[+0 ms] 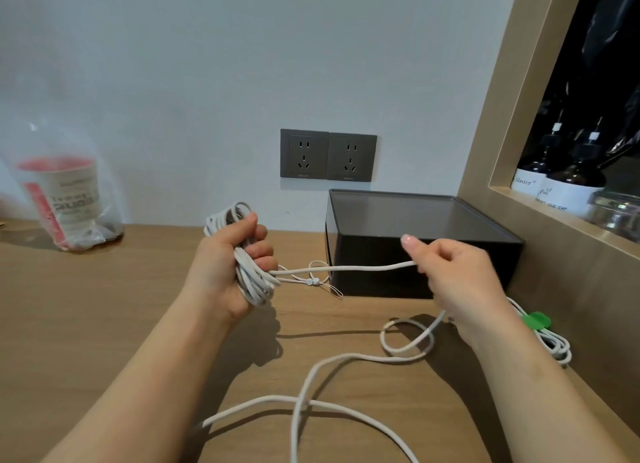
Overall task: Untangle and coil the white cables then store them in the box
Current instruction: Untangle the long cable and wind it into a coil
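From the head view, the white cable [363,268] runs taut between both hands, in the air in front of the box [415,220]. The left hand [228,265] is clenched round a coil [254,282] of several loops, which stick out above and below the fist. The right hand [457,282] pinches the taut stretch between thumb and fingers, forefinger raised. From under the right hand the rest of the cable drops to the wooden surface [104,306], makes one small loop, then crosses itself in a wide loose curve [346,358] near the front edge. A thin white cord [311,281] with a small slider hangs just beside the coil. The dark, flat-topped box stands at the back, touching the wall and close to the wooden frame [491,123] on the right. A second white bundle [557,345] with a green tie [536,320] lies between the right wrist and that frame. Two grey wall sockets [327,156] sit above the box. Far left, a blurred plastic bag [69,199] holds a red-and-white cup. Dark bottles [568,182] stand in the niche. Bare wood shows between the bag and the left forearm; the frame bounds the right side closely.
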